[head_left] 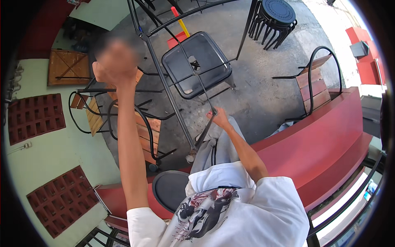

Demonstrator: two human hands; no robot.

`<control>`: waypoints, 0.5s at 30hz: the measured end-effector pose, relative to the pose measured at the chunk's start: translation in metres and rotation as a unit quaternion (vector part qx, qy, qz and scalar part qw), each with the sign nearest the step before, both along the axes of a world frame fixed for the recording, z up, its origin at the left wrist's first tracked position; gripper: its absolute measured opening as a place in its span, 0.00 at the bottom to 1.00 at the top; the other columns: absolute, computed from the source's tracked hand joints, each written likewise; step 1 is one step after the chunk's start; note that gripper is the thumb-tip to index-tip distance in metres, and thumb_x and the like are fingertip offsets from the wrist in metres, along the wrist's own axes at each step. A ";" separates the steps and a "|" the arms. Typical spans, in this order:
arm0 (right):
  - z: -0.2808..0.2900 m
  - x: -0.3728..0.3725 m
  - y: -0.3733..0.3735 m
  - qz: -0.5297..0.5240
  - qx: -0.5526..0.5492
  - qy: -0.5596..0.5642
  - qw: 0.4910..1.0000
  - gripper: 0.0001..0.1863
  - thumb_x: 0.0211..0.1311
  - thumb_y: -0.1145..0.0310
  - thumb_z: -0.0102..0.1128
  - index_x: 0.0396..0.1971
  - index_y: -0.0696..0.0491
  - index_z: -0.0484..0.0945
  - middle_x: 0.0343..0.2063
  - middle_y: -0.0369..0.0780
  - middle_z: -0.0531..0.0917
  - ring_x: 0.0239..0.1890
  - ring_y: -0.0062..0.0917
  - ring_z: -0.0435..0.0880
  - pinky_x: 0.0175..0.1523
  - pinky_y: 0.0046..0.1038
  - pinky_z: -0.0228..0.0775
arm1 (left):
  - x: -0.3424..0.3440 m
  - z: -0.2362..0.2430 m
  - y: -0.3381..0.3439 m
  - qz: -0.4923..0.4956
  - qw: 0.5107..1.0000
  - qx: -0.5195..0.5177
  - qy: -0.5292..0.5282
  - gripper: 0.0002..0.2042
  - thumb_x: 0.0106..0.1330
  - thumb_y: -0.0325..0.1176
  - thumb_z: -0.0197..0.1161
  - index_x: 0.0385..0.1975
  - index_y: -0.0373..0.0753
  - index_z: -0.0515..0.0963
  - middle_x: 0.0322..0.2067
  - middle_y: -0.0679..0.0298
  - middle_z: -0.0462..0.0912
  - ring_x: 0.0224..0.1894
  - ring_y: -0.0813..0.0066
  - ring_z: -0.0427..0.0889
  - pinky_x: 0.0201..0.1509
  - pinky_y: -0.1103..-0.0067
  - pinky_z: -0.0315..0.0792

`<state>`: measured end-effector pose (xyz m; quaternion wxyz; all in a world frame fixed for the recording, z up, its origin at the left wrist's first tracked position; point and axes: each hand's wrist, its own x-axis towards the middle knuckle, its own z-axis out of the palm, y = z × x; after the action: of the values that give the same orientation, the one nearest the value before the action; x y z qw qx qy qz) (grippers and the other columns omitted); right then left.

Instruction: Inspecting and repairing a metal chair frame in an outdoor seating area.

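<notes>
A dark metal frame [158, 71], made of thin legs with crossing rods and a curved hoop, stands tilted in front of me. My right hand [219, 117] is closed around one of its thin bars, close to where the rods meet. My left hand [116, 61] is lifted at the end of a straight arm, in the upper left. It is blurred, so its fingers and anything in them cannot be made out. Past the frame, a black square-topped stool [205, 51] with a hole in its seat shows between the rods.
Wooden slatted chairs with black metal frames lie left [149, 133] and stand right [314, 84]. Several black round stools [279, 11] are stacked at the back. A red bench [308, 144] runs along my right. Beside me is a round black seat [170, 191]. A red and yellow handle [181, 22] sticks up behind.
</notes>
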<state>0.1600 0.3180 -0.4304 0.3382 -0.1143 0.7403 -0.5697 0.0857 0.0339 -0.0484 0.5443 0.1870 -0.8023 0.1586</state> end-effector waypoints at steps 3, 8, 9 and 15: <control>-0.013 -0.002 -0.007 0.033 -0.012 0.060 0.998 0.10 0.50 0.67 0.70 0.22 0.55 0.77 0.18 0.35 0.79 0.25 0.17 0.74 0.34 0.28 0.70 | 0.003 0.001 0.007 -0.003 1.000 -0.005 0.004 0.21 0.62 0.33 0.53 0.04 0.43 0.69 0.06 0.67 0.65 0.10 0.63 0.58 0.21 0.70 0.52; -0.027 0.008 -0.018 0.059 -0.030 0.085 0.994 0.10 0.50 0.67 0.69 0.23 0.57 0.77 0.18 0.39 0.79 0.24 0.20 0.74 0.34 0.30 0.71 | 0.011 -0.001 0.008 -0.001 1.000 -0.012 -0.011 0.20 0.62 0.33 0.53 0.05 0.42 0.68 0.07 0.66 0.66 0.11 0.62 0.61 0.22 0.70 0.54; -0.032 0.011 -0.018 0.060 -0.015 0.103 0.993 0.10 0.50 0.67 0.68 0.23 0.58 0.77 0.19 0.41 0.80 0.24 0.21 0.74 0.35 0.31 0.72 | 0.010 -0.002 0.009 -0.001 1.000 -0.017 -0.006 0.20 0.62 0.33 0.53 0.05 0.42 0.68 0.07 0.66 0.66 0.11 0.62 0.61 0.22 0.70 0.54; -0.056 0.013 0.028 0.024 0.112 0.031 0.993 0.14 0.54 0.70 0.66 0.40 0.57 0.77 0.26 0.46 0.84 0.30 0.28 0.85 0.36 0.35 0.77 | 0.017 0.014 0.012 -0.071 0.994 0.056 -0.055 0.20 0.66 0.35 0.55 0.08 0.41 0.72 0.07 0.64 0.68 0.13 0.62 0.66 0.26 0.68 0.56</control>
<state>0.1735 0.3457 -0.4860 0.3391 -0.1111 0.8066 -0.4712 0.1026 0.0461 -0.0342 0.4984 0.1504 -0.8496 0.0844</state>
